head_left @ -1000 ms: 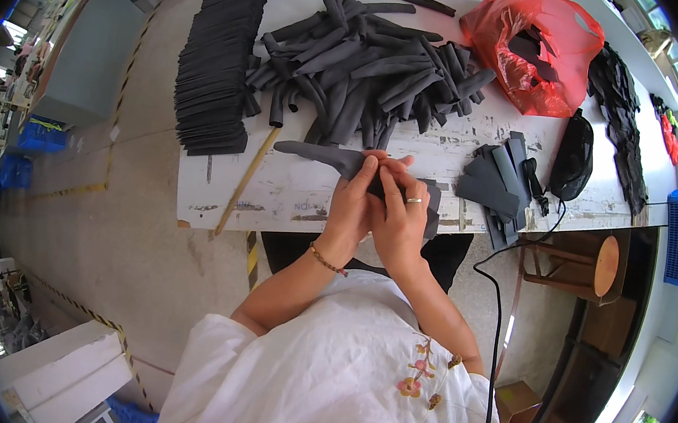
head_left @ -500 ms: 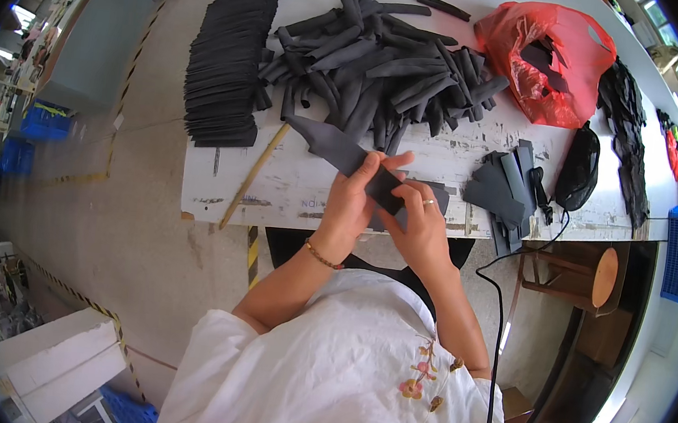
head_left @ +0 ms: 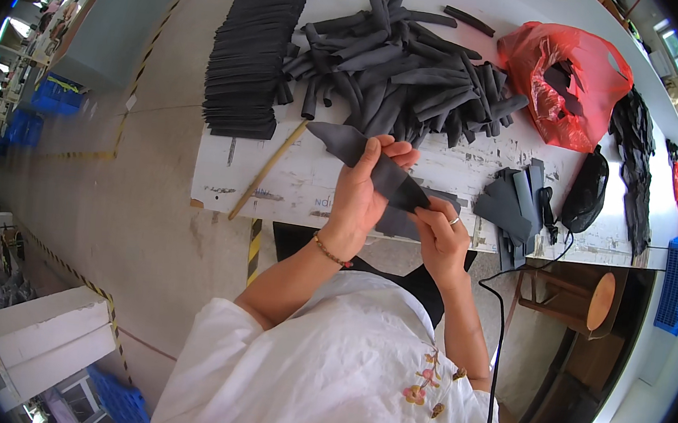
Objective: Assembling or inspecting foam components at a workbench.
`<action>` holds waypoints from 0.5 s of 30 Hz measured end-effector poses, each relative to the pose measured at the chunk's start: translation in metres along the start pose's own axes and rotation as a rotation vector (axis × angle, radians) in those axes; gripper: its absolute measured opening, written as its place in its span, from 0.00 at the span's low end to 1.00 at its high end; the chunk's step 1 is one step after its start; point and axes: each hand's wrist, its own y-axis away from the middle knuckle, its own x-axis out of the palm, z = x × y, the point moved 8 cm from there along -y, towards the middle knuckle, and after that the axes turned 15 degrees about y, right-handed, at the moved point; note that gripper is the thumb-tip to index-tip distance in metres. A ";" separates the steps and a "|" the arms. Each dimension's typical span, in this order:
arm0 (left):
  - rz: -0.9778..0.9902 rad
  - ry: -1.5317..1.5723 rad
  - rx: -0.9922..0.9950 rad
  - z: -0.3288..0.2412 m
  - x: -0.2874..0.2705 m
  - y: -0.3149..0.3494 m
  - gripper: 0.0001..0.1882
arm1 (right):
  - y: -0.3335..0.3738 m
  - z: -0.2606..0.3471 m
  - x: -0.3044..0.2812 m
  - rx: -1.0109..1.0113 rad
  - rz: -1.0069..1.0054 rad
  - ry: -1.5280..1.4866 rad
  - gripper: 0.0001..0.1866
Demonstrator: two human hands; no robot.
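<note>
- Hands first: my left hand [head_left: 361, 193] has its fingers [head_left: 384, 152] wrapped round a long dark grey foam strip [head_left: 376, 166], gripping it near the middle.
- My right hand [head_left: 443, 234] pinches the strip's lower right end, fingers closed on it; a ring shows on one finger.
- Foam strip sits tilted, its wide end up and to the left, held above the near edge of the white worktop [head_left: 308, 188], not resting on it.
- I see a loose heap of dark rolled tubes [head_left: 401, 71] further back on the worktop, and a tall stack of flat black sheets [head_left: 257, 49] at its left end.
- A thin wooden stick [head_left: 268, 170] lies slanted just left of my left hand.
- To the right lie a few flat grey pieces [head_left: 511, 208], a black pouch [head_left: 586, 190] and a red plastic bag [head_left: 568, 79].
- A black cable [head_left: 501, 309] hangs off the near edge by my right arm.
</note>
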 end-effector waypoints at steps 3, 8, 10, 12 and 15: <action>0.043 0.032 -0.016 0.017 0.006 0.009 0.15 | -0.007 0.002 0.003 -0.013 -0.007 -0.031 0.09; 0.035 0.023 -0.026 0.025 0.006 0.018 0.14 | -0.010 0.004 0.011 -0.070 0.012 -0.043 0.08; 0.052 -0.001 -0.007 0.025 0.005 0.018 0.15 | -0.009 0.004 0.013 -0.070 0.011 -0.051 0.08; 0.028 0.030 -0.035 0.027 0.001 0.018 0.15 | -0.009 0.003 0.015 -0.068 0.007 -0.060 0.08; 0.023 0.026 -0.041 0.027 0.001 0.016 0.15 | -0.009 0.000 0.014 -0.057 0.005 -0.074 0.08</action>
